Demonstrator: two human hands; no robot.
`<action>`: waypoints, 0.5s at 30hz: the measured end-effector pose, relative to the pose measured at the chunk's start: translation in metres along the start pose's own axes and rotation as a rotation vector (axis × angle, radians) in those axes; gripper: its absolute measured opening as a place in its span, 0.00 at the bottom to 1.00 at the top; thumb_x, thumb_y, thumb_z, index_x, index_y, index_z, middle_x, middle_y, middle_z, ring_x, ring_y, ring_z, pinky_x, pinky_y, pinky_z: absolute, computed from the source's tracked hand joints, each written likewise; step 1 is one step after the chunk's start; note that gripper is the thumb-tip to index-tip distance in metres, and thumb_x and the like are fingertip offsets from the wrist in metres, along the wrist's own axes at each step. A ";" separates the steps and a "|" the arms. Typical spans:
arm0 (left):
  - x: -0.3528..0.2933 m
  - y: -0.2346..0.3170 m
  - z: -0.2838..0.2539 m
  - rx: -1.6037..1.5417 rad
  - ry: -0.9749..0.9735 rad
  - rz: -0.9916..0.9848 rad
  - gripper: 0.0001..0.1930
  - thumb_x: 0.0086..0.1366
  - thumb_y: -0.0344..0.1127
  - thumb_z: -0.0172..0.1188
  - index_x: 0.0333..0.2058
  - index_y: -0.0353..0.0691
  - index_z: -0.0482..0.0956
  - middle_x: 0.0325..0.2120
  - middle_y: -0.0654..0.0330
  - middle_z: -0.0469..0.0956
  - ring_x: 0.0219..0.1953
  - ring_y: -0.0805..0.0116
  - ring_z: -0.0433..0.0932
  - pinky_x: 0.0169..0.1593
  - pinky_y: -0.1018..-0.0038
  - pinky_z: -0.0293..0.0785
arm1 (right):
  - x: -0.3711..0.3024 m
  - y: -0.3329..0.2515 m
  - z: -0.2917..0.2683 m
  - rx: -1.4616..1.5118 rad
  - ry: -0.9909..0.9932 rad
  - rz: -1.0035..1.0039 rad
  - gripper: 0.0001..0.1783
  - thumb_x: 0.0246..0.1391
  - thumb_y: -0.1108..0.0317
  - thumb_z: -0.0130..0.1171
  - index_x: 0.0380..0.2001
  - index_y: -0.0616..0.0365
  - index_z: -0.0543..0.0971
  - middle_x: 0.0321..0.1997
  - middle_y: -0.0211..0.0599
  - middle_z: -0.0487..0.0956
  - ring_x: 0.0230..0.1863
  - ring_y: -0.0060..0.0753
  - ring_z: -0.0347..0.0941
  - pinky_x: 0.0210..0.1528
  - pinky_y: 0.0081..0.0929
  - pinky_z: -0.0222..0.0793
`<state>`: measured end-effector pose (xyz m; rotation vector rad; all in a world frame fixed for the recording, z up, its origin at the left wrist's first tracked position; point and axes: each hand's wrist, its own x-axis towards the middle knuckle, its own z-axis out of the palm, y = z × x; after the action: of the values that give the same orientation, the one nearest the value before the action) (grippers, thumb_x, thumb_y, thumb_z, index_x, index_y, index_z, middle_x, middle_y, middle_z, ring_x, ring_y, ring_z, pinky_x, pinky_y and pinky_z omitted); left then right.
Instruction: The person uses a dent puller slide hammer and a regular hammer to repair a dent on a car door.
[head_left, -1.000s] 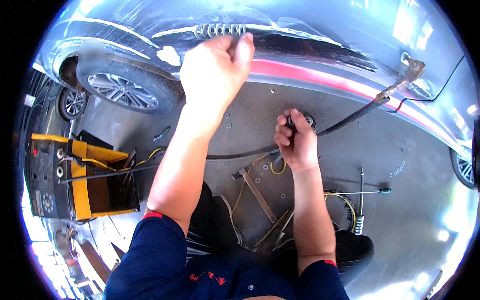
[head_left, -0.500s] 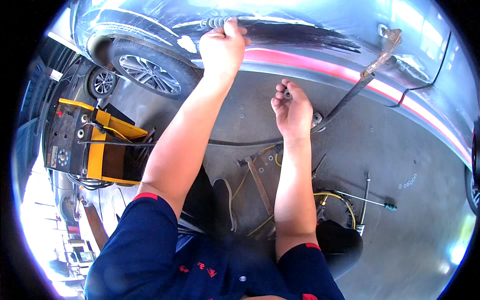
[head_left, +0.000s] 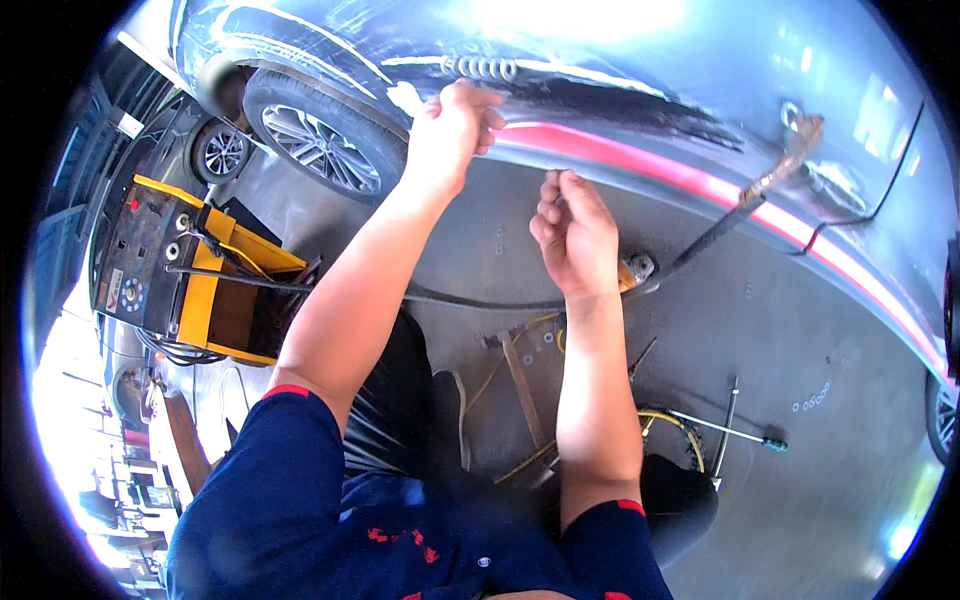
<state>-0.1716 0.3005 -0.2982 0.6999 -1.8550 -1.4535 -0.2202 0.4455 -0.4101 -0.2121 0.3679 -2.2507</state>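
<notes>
A row of metal washers [head_left: 485, 68] stands on edge along the scraped side panel of the grey car [head_left: 640, 70]. Just below that row is my left hand [head_left: 450, 135], its fingers curled in; whether anything is between them I cannot make out. Lower and to the right, in front of the sill, my right hand [head_left: 578, 230] is closed with the fingertips drawn together. A washer showed between its fingers a moment ago and is now hidden by them. A red strip [head_left: 620, 150] runs along the sill behind both hands.
A rusty clamp [head_left: 800, 150] with a thick cable hangs on the car at right. A yellow and black machine [head_left: 195, 310] stands at left. On the floor lie a hammer [head_left: 522, 385], a rod with a teal handle [head_left: 773, 443] and loose washers [head_left: 815, 398].
My left hand has come down off the row of washers, which now shows more fully. My right hand has closed its fingers over the washer. The view has shifted slightly.
</notes>
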 end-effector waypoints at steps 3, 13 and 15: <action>0.017 0.007 -0.027 -0.010 0.007 0.038 0.24 0.71 0.48 0.42 0.39 0.34 0.81 0.24 0.63 0.76 0.23 0.76 0.70 0.29 0.77 0.68 | 0.010 -0.004 0.035 -0.233 -0.047 0.064 0.12 0.66 0.59 0.57 0.39 0.58 0.77 0.28 0.24 0.71 0.24 0.14 0.61 0.24 0.17 0.56; 0.069 0.001 -0.055 0.588 -0.054 0.552 0.21 0.69 0.43 0.47 0.26 0.34 0.80 0.16 0.61 0.73 0.21 0.70 0.72 0.30 0.76 0.69 | 0.061 -0.029 0.100 -0.440 0.118 0.097 0.22 0.67 0.49 0.54 0.35 0.61 0.77 0.25 0.26 0.67 0.22 0.18 0.57 0.22 0.20 0.54; 0.062 0.006 -0.034 -0.152 -0.164 -0.119 0.18 0.68 0.40 0.43 0.18 0.42 0.68 0.12 0.66 0.64 0.16 0.69 0.62 0.22 0.72 0.58 | 0.060 -0.023 0.088 -0.443 0.106 0.099 0.24 0.67 0.47 0.51 0.35 0.60 0.77 0.25 0.27 0.68 0.22 0.19 0.58 0.24 0.21 0.55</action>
<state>-0.1844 0.2341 -0.2761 0.6422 -1.8256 -1.7554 -0.2509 0.3965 -0.3174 -0.2971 0.9139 -2.0630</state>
